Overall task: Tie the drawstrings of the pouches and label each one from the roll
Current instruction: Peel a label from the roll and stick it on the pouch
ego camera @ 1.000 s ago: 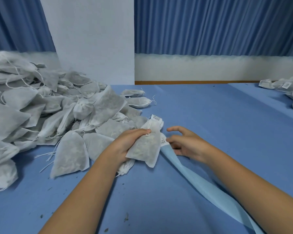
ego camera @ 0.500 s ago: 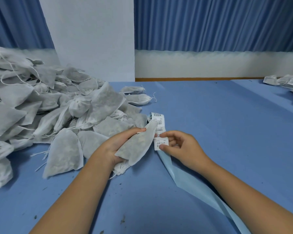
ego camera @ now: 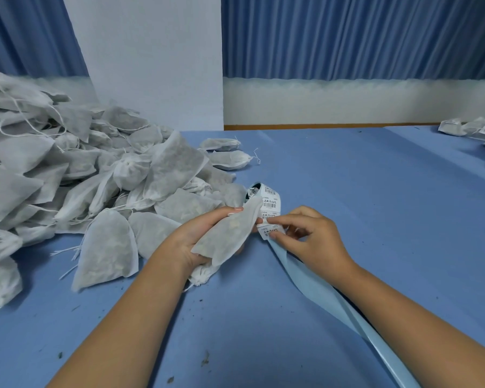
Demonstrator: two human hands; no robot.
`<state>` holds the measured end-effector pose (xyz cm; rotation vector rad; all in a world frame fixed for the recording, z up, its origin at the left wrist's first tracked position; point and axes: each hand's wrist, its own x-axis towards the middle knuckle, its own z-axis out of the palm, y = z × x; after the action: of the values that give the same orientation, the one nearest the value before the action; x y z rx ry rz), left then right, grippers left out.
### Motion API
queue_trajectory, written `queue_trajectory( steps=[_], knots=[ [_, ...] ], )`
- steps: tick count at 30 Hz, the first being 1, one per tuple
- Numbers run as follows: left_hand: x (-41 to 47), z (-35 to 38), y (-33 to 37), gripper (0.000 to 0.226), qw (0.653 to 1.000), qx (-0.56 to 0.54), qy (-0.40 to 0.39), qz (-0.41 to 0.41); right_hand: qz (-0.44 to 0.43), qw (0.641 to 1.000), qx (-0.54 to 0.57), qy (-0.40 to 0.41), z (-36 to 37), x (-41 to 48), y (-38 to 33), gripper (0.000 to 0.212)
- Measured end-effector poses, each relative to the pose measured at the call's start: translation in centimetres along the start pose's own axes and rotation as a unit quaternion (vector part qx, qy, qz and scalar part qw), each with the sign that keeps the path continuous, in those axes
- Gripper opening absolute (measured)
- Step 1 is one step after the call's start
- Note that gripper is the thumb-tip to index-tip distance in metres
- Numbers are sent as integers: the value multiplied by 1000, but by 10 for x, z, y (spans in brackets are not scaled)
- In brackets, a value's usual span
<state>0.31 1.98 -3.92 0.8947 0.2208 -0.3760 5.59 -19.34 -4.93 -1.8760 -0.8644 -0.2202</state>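
Though under pouches (ego camera: 67,177), blue table (ego camera: 347,191), curtains (ego camera: 347,37).

Left hand (ego camera: 196,239) grips pouch (ego camera: 224,233); right hand (ego camera: 305,236) pinches label (ego camera: 270,229) on roll (ego camera: 263,196); pile (ego camera: 67,177) left.

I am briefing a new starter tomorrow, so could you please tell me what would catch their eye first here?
First, the big heap of white pouches filling the left of the blue table. At the centre, the left hand grips one pouch while the right hand pinches a label at the roll, whose pale blue backing strip trails toward the lower right.
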Motion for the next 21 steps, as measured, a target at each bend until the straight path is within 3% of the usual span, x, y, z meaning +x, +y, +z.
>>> queue_trajectory(
  steps=[7, 10, 13, 16, 18, 21],
  knots=[
    [-2, 7, -1, 49, 999, 10, 40, 16, -13, 1000, -5, 6, -1, -2, -8, 19],
    [-2, 8, -2, 45, 998, 30, 60, 17, 10, 997, 78, 7, -3, -2, -11, 26],
    [-4, 10, -3, 36, 996, 52, 68, 40, 62, 978, 187, 68, -9, 1, -13, 29],
    [-7, 13, -5, 20, 985, 130, 81, 81, 104, 971, 185, 107, -14, 9, -14, 26],
    [-8, 14, -7, 16, 977, 167, 78, 106, 108, 979, 159, 65, -15, 18, -17, 31],
    [-8, 15, -10, 19, 965, 208, 81, 142, 121, 984, 127, -36, -9, 33, -24, 57]
  ],
)
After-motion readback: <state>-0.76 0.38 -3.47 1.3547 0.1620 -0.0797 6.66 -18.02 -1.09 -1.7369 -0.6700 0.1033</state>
